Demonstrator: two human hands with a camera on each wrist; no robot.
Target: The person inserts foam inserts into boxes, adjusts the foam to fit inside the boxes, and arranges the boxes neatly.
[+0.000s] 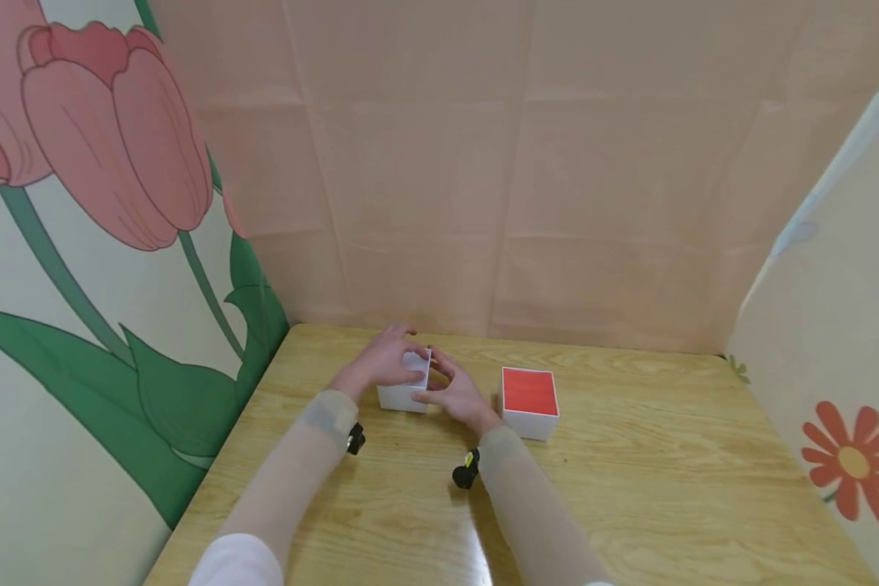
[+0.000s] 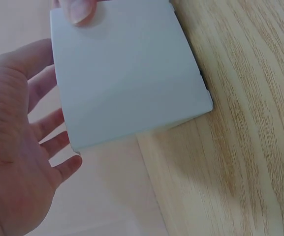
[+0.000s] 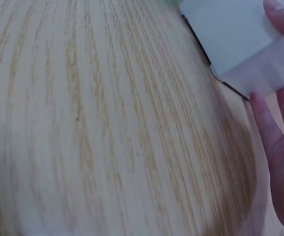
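A plain white box (image 1: 403, 398) stands on the table between the hands. The left hand (image 1: 390, 358) lies over its top, with the thumb and fingers spread in a loose C and part of the top showing between them. Seen from the left wrist, these spread fingers run along the upper edge of the box's white front face (image 2: 127, 73). The right hand (image 1: 457, 395) grips the box at its right side. Its thumb (image 3: 282, 19) presses the front face, while other fingers lie against the side; some fingertips are hidden.
To the right of the hands stands a second white box with a red top (image 1: 530, 392). The wooden table (image 1: 666, 472) meets a plain peach cloth (image 1: 483, 163) at the back. A tulip-printed sheet (image 1: 117, 138) borders the left, a flower-printed one (image 1: 854, 461) the right.
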